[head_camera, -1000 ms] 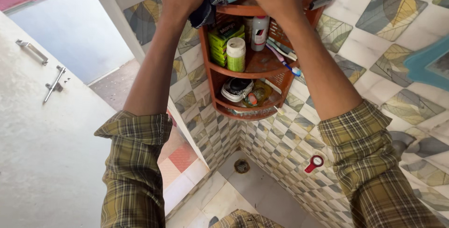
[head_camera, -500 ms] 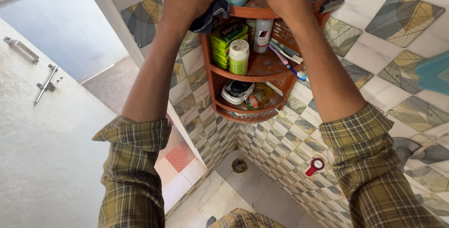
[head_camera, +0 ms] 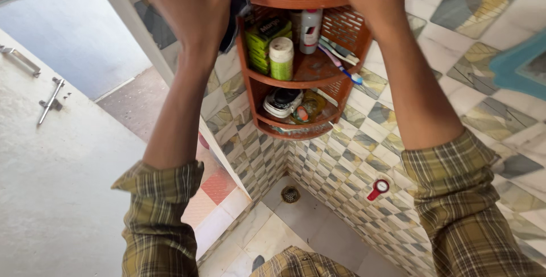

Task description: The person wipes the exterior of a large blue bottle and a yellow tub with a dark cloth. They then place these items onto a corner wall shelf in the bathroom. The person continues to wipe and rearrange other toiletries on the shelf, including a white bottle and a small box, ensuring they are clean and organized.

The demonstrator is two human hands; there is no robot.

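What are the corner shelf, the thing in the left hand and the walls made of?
Corner shelf: looks like moulded plastic, glossy orange-brown, with lattice side panels. Dark item in the left hand: seems to be soft cloth, since it folds and droops limply. Walls: glazed ceramic tile by the look, with grout lines and a sheen.

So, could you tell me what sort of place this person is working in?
Most likely a home bathroom or shower corner: patterned wall tiles, a floor drain, and a brown corner shelf holding toothbrushes and bottles. The left hand holds a dark cloth.
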